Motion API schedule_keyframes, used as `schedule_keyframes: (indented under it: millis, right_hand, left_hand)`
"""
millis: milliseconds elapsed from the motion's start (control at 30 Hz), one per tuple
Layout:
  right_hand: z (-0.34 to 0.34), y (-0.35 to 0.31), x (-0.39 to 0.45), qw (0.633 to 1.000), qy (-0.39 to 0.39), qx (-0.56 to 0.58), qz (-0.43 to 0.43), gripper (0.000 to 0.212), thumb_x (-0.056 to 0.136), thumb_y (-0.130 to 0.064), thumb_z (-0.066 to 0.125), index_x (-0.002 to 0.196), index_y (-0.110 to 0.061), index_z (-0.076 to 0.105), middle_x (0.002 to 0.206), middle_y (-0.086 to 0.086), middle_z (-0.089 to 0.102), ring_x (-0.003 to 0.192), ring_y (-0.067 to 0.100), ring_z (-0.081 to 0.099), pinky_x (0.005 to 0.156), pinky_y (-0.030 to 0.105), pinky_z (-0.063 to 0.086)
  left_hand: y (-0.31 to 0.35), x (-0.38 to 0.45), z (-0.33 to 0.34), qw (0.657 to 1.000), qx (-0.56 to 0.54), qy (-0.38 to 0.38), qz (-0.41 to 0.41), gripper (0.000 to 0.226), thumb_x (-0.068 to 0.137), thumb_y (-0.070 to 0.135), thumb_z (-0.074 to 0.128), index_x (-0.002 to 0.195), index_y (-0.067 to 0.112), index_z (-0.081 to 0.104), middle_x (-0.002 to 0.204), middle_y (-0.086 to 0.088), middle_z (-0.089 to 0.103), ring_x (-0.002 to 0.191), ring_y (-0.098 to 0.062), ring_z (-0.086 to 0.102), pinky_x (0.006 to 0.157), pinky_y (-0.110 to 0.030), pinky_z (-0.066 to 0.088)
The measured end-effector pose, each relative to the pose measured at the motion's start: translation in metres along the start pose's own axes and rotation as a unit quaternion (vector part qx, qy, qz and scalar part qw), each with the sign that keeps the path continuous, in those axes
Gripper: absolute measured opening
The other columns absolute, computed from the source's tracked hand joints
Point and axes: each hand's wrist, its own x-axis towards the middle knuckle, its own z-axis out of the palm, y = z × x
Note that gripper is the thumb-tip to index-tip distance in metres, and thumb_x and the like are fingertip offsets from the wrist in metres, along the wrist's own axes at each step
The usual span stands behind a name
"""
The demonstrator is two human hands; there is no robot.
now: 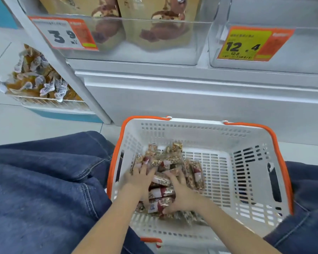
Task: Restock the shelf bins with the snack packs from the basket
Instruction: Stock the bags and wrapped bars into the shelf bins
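**Both hands in basket, gathering snack packs**

Down inside the white basket (196,132) with orange handles, on the floor between denim-clad knees, lies a heap of clear snack packs (195,173) with red labels. Left hand (140,177): fingers spread over the heap's left side, pressing packs; grip wide. Right hand (182,193): fingers curled round a bundle of packs at the heap's middle; grip holding them. Above, two clear shelf bins: the left bin (154,52) holds tan pouches, tag "3.9"; the right bin (292,61) is tagged "12.4". A wire rack (50,102) of wrapped sweets stands at far left.
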Motion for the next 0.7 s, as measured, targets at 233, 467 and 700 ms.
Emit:
schedule_keyframes:
  millis: [233, 467, 700]
  right_hand:
    - [0.018, -0.012, -0.001, 0.985, 0.112, -0.132, 0.031, 0.113, 0.075, 0.01, 0.065, 0.146, -0.048, -0.001, 0.153, 0.006, -0.029, 0.078, 0.018, 0.064, 0.066, 0.032, 0.055]
    - [0.007, -0.01, 0.002, 0.972, 0.098, -0.213, -0.011, 0.102, 0.073, 0.002, 0.067, 0.146, -0.036, 0.006, 0.154, 0.012, 0.002, 0.074, 0.026, 0.054, 0.044, 0.024, 0.033]
    - [0.02, -0.002, -0.01, 0.952, 0.171, -0.251, -0.037, 0.121, 0.074, 0.006, 0.066, 0.143, -0.046, -0.017, 0.157, 0.006, -0.021, 0.119, 0.03, 0.049, 0.071, 0.03, 0.054]
  left_hand:
    - [0.012, 0.004, 0.011, 0.997, -0.08, 0.02, -0.012, 0.123, 0.068, 0.023, 0.083, 0.151, 0.027, -0.008, 0.156, -0.012, -0.011, 0.141, -0.043, 0.001, 0.111, -0.044, 0.03]
    - [-0.014, 0.017, -0.001, 0.974, -0.221, 0.049, -0.017, 0.072, 0.06, 0.043, 0.083, 0.12, 0.014, 0.055, 0.112, -0.002, 0.059, 0.095, -0.021, 0.058, 0.075, -0.03, 0.048]
    - [-0.014, 0.018, 0.01, 0.923, -0.372, 0.094, -0.005, 0.07, 0.08, 0.035, 0.073, 0.14, 0.018, 0.04, 0.138, -0.006, 0.048, 0.12, -0.025, 0.049, 0.098, -0.035, 0.043]
